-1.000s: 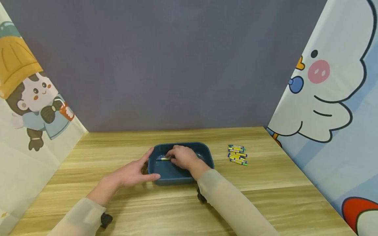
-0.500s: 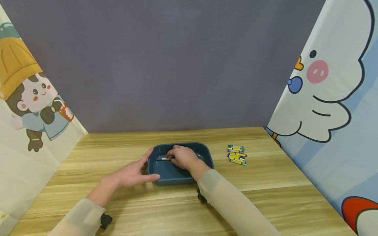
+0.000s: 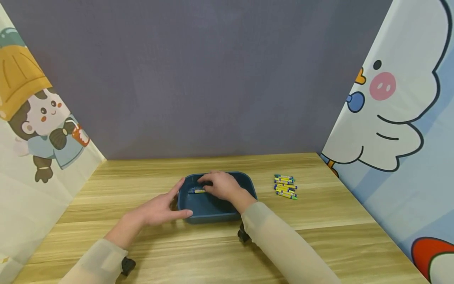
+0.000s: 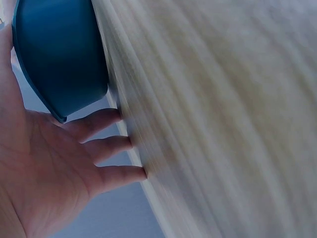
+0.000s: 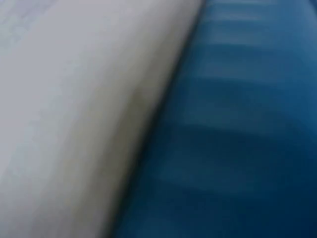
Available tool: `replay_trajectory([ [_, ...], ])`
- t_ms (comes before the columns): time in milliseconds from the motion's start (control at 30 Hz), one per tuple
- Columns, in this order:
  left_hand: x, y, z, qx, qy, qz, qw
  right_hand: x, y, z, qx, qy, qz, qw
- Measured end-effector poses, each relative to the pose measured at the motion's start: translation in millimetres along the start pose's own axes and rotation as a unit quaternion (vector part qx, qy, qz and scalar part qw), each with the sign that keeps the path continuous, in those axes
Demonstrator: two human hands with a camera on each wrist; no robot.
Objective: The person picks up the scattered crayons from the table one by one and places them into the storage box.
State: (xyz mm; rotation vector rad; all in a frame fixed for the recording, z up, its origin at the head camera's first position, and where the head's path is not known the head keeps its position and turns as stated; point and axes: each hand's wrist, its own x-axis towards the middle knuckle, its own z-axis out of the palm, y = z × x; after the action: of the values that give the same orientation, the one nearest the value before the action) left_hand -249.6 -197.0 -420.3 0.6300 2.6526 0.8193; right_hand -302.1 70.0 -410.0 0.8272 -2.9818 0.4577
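Note:
A dark blue rectangular tray (image 3: 198, 207) stands on the table. My left hand (image 3: 157, 209) rests at its left end, the index finger along the side and the thumb reaching over the near rim. In the left wrist view, several straight fingers (image 4: 119, 174) of that hand touch the tabletop beside the tray wall. My right hand (image 3: 223, 186) hovers inside the tray, index finger and thumb parted. Just by its thumb, a crayon with a dark tip and yellow wrapper (image 3: 198, 190) lies on the tray floor. The right wrist view shows only the blurred tray wall (image 5: 237, 114).
To the tray's right, several yellow-wrapped crayons (image 3: 285, 187) lie in a loose row on the wooden table (image 3: 191, 252). A grey panel (image 3: 213, 79) rises behind the table, with cartoon-printed panels (image 3: 400, 130) on both sides.
My right hand has lifted a little and its index finger has come off the crayon, which stays on the tray floor. The left hand has kept its place.

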Motion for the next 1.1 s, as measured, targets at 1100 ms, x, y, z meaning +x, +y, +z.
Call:
replay_trajectory([
  [1100, 0.5, -0.1, 3.3, 0.001, 0.016, 0.014, 0.9998, -123.7, 270.8, -67.1, 0.119, 0.060, 0.129, 0.983],
])
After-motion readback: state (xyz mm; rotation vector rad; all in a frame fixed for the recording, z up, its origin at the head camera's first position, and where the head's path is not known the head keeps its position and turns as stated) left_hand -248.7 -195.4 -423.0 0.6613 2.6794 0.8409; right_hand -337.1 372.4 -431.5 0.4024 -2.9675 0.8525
